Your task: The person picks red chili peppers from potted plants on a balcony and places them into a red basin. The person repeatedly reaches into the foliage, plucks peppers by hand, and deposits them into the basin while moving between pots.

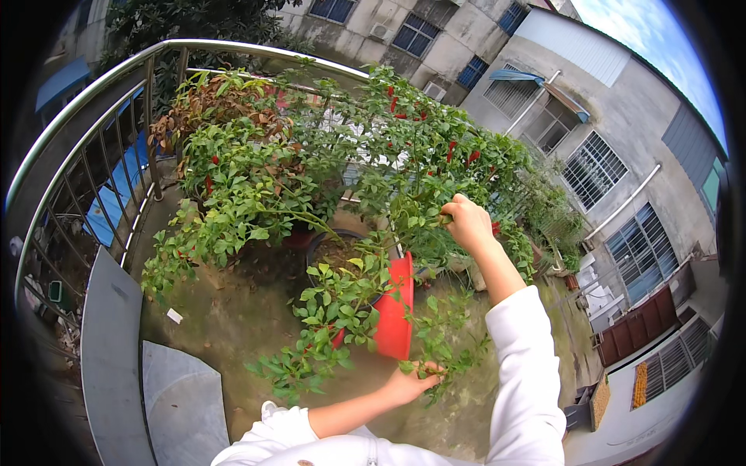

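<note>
Chili pepper plants [250, 180] with several red peppers [450, 150] fill the middle of the view. My right hand [466, 221] is raised at the plants right of centre, its fingers closed on a small piece of green foliage. Lower down, my left hand [414, 384] has its fingertips on a leafy pepper branch [451, 349]. A red plastic basin [396, 314] stands tilted between the two hands, beside a dark round plant pot [317, 250] holding soil. Leaves partly cover the pot and the basin.
A curved stainless steel railing [87, 96] borders the plants at the left and back. Grey flat panels [180, 396] lie at the lower left on the mossy concrete floor [256, 326]. Neighbouring buildings [635, 110] with barred windows rise beyond, at the right.
</note>
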The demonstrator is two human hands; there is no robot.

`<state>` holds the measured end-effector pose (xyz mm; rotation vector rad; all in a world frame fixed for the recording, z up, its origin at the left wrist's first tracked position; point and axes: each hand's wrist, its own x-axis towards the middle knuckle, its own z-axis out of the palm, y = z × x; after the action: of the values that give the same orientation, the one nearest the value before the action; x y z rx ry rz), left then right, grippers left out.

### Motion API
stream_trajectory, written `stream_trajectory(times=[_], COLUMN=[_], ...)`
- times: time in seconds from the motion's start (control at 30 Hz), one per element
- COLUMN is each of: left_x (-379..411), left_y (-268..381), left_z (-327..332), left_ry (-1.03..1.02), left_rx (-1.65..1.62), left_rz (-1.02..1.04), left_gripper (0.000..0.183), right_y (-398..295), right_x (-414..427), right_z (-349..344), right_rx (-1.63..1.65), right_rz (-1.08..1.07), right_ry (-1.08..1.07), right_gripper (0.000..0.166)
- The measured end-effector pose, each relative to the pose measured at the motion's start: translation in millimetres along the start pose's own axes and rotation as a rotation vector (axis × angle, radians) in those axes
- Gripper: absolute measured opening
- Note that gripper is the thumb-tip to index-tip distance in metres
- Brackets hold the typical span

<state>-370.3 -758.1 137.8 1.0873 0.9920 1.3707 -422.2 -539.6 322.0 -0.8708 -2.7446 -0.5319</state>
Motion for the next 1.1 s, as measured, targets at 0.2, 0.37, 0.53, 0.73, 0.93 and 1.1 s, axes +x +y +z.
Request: stream_trajectory(times=[0.2, 0.37, 0.53, 0.73, 0.93, 1.1], left_x=[-4, 0, 4, 2, 7, 1], left_y=[3, -4, -16, -17, -36, -32], left_z=[1, 4, 8, 6, 17, 13], left_ry=[0.03, 0.027, 0.023, 0.035, 0.043, 0.078], left_rx=[-0.069, -0.044, -0.132, -0.101, -0.153, -0.084], left_rz=[-0.011, -0.009, 0.005, 0.001, 0.121, 0.141], left_gripper=[0.021, 0.019, 0.019, 0.019, 0.021, 0.022], right_y=[4, -12, -15, -27, -15, -13], right_x=[2, 7, 11, 12, 10, 4], right_z=[5, -2, 4, 1, 16, 19], right_rx=[0.152, -0.011, -0.191, -0.288, -0.304, -0.257], right_rz=[0.066, 0.04, 0.018, -0.005, -0.05, -0.087], right_ry=[-0.01, -0.006, -0.052, -0.102, -0.075, 0.009], right_gripper=[0.02, 0.02, 0.019, 0.023, 0.018, 0.018])
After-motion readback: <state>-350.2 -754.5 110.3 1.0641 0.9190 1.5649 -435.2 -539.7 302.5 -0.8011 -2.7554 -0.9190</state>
